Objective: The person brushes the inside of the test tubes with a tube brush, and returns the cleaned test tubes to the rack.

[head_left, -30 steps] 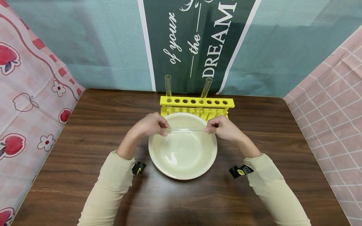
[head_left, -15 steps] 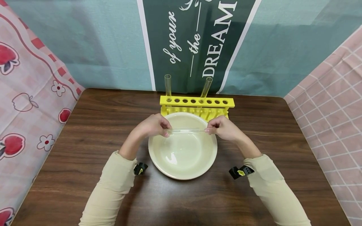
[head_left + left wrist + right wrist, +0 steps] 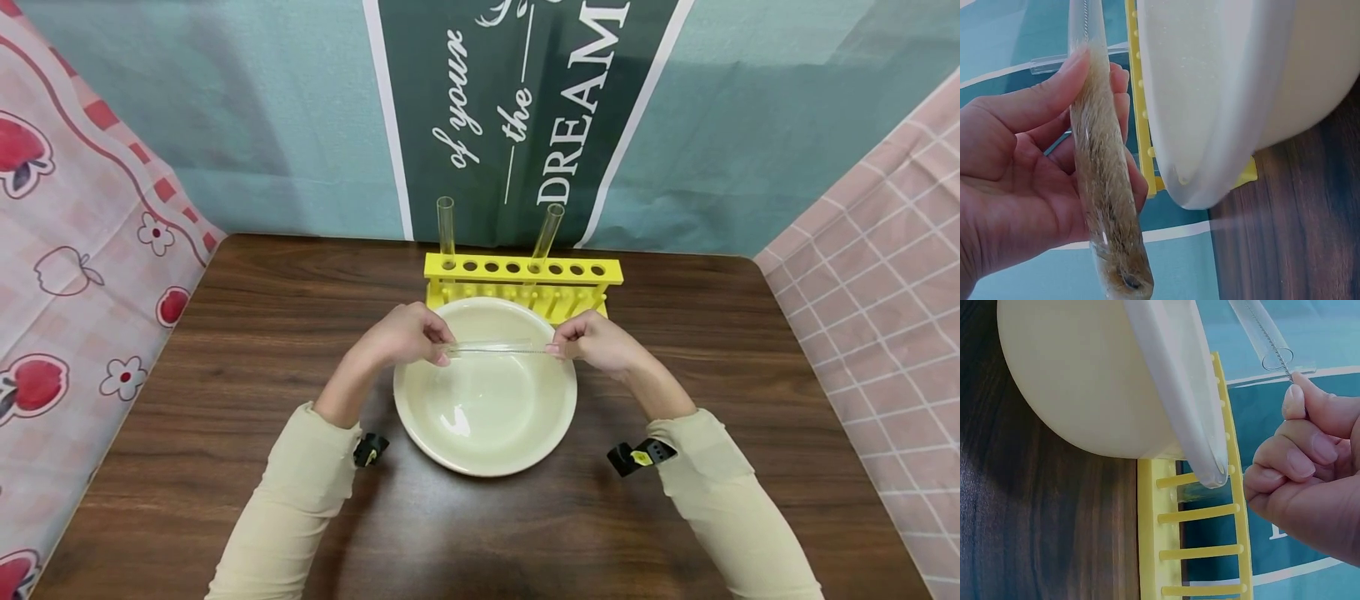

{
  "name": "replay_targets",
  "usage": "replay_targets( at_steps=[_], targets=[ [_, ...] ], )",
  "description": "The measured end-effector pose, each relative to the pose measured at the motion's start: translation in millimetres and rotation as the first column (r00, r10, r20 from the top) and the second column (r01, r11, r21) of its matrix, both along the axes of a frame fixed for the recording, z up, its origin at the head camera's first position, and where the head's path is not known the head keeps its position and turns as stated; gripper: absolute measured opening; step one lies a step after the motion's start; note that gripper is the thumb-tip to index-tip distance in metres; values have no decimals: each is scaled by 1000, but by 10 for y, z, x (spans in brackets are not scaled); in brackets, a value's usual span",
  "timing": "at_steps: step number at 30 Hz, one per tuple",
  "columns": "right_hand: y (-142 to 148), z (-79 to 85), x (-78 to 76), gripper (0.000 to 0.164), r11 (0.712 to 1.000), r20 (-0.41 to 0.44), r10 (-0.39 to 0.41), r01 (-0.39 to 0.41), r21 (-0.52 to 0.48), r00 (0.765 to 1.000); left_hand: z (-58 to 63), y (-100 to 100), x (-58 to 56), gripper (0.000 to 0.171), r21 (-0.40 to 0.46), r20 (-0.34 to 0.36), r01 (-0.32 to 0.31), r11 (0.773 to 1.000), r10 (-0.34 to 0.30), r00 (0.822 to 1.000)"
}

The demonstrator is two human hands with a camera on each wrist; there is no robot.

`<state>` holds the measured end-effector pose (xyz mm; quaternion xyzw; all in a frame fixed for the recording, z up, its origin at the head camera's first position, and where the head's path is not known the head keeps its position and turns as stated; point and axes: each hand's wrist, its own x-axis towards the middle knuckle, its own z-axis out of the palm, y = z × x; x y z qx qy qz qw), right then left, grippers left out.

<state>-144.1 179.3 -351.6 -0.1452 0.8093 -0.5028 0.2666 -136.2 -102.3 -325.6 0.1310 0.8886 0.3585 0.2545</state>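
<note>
Over the cream basin [image 3: 486, 460], a clear glass test tube [image 3: 491, 344] lies level between both hands. My left hand [image 3: 408, 333] grips the tube near its closed end, thumb on one side and fingers behind. Inside the tube sits a test tube brush, its tan bristles [image 3: 1104, 144] filling the closed-end part in the left wrist view. The brush's twisted wire handle [image 3: 1270, 345] comes out through the tube's open mouth. My right hand [image 3: 596, 342] pinches that wire between thumb and index finger, just beyond the mouth, with the other fingers curled in.
Behind the basin stands a yellow test tube rack [image 3: 523, 268] with a row of holes. An upright test tube [image 3: 446, 229] and a tilted test tube [image 3: 548, 236] stand in it. The brown wooden table [image 3: 480, 542] meets a cloth-covered back wall.
My left hand shifts slightly right, then stays nearly still. My right hand moves slightly right, and a little more wire shows between the tube's mouth and its fingers.
</note>
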Motion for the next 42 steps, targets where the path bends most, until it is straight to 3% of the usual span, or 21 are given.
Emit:
replay_targets(
  at_steps=[12, 21, 31, 42],
  targets=[
    [25, 49, -20, 23, 994, 131, -26, 40, -106, 991, -14, -53, -2, 20, 35, 38, -8, 999, 7, 999],
    [59, 41, -38, 20, 989, 151, -16, 38, -143, 988, -19, -39, -5, 21, 46, 61, -24, 999, 21, 998],
    [47, 47, -37, 24, 994, 125, -9, 23, -110, 992, -14, -6, -18, 18, 27, 50, -24, 999, 22, 998],
    [-25, 56, -23, 22, 989, 195, -38, 64, -130, 980, -3, 26, 7, 16, 16, 5, -36, 999, 36, 999]
  ],
)
